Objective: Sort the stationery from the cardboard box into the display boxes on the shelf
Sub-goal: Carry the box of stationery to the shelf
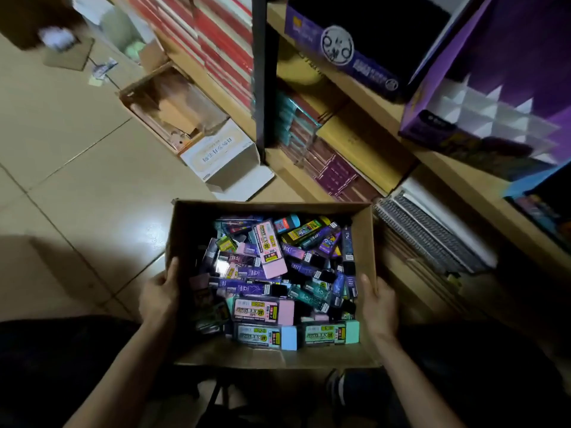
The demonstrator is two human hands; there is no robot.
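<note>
Shelving (457, 177) takes up the right and upper part of the frame, its tan boards loaded with stacked packets and, at the right middle, a row of spiral notebooks (432, 236). Pale floor tiles (77, 180) cover the left side. At the lower centre sits the brown cardboard box (272, 206), open at the top, just beside the foot of the shelving. On the upper right shelf stands a purple display box (525, 57) with a white grid of dividers inside, and to its left, at the top centre, a second, darker purple display box (355, 57) lies with a round white emblem on its side. An open brown carton (173, 103) rests on the floor at the upper left of centre, touching a white box (222, 156) with its flaps open. The stationery (278, 282) is heaped loosely inside the cardboard box: small flat packs in purple, teal, pink and pale blue, lying crosswise over one another. Both hands hold the box: the left hand (160, 295) grips its left wall with the thumb over the rim, and the right hand (378, 299) grips its right wall likewise.
</note>
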